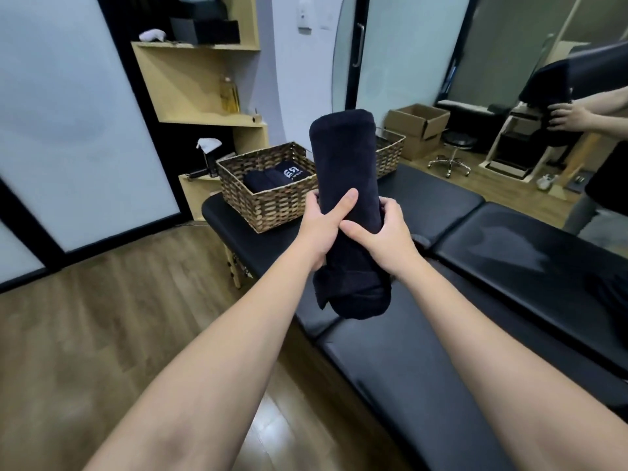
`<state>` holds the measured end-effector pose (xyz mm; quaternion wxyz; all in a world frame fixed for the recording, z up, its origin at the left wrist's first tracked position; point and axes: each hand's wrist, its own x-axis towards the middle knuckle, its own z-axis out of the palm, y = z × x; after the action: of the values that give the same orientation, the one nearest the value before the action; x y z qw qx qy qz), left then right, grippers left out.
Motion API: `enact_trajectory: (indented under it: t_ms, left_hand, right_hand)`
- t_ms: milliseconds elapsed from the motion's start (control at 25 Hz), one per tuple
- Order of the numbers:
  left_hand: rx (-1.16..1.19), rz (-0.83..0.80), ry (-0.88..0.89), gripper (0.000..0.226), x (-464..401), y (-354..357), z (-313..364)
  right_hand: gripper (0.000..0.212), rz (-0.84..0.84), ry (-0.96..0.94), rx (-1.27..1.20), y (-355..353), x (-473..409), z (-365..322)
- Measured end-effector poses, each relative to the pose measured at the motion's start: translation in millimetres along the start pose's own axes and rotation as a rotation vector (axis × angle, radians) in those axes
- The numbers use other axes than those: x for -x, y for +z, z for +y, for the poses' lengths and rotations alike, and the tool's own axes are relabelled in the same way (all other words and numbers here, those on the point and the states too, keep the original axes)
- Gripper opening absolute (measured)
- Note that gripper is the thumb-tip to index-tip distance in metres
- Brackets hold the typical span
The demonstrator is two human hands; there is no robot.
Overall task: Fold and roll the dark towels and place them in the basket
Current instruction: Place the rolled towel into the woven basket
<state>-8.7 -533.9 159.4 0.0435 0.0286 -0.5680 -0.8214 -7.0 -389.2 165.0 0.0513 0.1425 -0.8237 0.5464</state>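
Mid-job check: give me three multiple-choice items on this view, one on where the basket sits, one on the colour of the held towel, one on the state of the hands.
1. Where does the wicker basket stand?
A. on the wooden floor
B. on the far end of the black padded table
C. on the wall shelf

2. What colour is the rolled towel being held?
A. white
B. dark navy, nearly black
C. red

3. How is the towel held?
A. both the left hand and the right hand grip it
B. only one hand grips it
C. it lies free on the table

Answers: 1 B, the basket rests on the table's black pad; 2 B, the roll is very dark; 3 A, fingers of both hands curl round its lower half.
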Motion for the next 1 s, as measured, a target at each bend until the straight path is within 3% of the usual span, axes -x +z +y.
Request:
enact_trajectory:
  t_ms: [160, 320, 480, 680, 840, 1000]
  left_hand:
    - [0.048, -0.013, -0.03, 0.071, -22, -39, 11]
    - [0.093, 0.024, 0.0, 0.079, -65, -74, 15]
    - [0.148, 0.036, -0.061, 0.088, -121, -110, 18]
    - [0.249, 0.058, -0.224, 0.062, -208, -149, 28]
    - [0.202, 0.07, -0.226, 0.059, -277, -164, 46]
    - [0.172, 0.157, -0.166, 0.096, -349, -204, 49]
  right_hand:
    - [0.092, -0.022, -0.016, 0.033, 32, -32, 1]
    - [0.069, -0.118, -0.018, -0.02, 59, -73, 9]
    - [0.068, -0.215, 0.002, -0.037, 89, -122, 25]
    - [0.044, -0.322, 0.133, -0.163, 130, -210, 45]
    - [0.06, -0.381, 0.183, -0.294, 154, -279, 48]
    - [0.085, -0.504, 0.135, -0.216, 180, -336, 53]
